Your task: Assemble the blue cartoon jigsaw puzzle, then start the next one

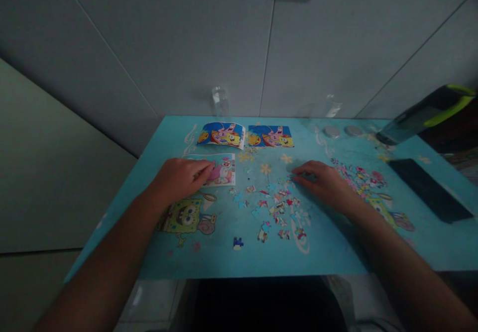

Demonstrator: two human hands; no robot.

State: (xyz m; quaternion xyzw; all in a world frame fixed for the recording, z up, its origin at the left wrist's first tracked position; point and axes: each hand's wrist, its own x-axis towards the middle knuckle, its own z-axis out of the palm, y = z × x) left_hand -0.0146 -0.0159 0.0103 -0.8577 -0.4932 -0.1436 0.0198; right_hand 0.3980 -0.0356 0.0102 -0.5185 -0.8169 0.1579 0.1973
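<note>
Where fingers (298, 172) rest, jagged cardboard pieces (280, 210).

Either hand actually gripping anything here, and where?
Nothing lifted. Left hand rests flat on the partly built puzzle, fingertips on its left part. Right hand lies over loose puzzle pieces; any pinch cannot be told.

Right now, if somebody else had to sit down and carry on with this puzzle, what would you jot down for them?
Left hand: flat on the partly built puzzle section, fingers touching it.
Right hand: fingertips on the loose pieces mid-table, lifting nothing.
More pieces lie beyond the right hand; one stray piece sits near the front edge.
Two reference pictures lie at the back.
Done: one small section. Left: nearly all pieces.
</note>
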